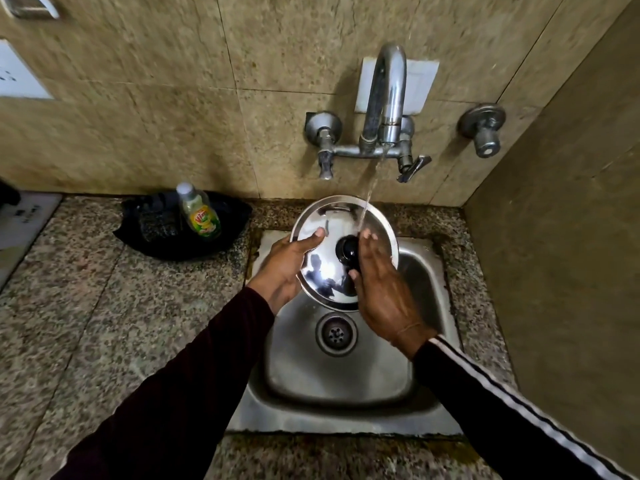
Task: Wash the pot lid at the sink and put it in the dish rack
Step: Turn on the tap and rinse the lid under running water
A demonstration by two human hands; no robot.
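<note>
A shiny steel pot lid (329, 216) with a black knob (347, 250) is held tilted over the steel sink (346, 368). My left hand (285, 266) grips the lid's left rim, thumb across the top face. My right hand (382, 292) lies flat against the lid's right side beside the knob, fingers straight. Water runs from the wall tap (388, 98) and lands on the lid near my right fingertips. No dish rack is in view.
A bottle of dish soap (199, 211) stands in a black tray (152, 226) with a scrubber on the granite counter (104, 323) left of the sink. A tiled wall closes in on the right. The drain (336, 334) is below the lid.
</note>
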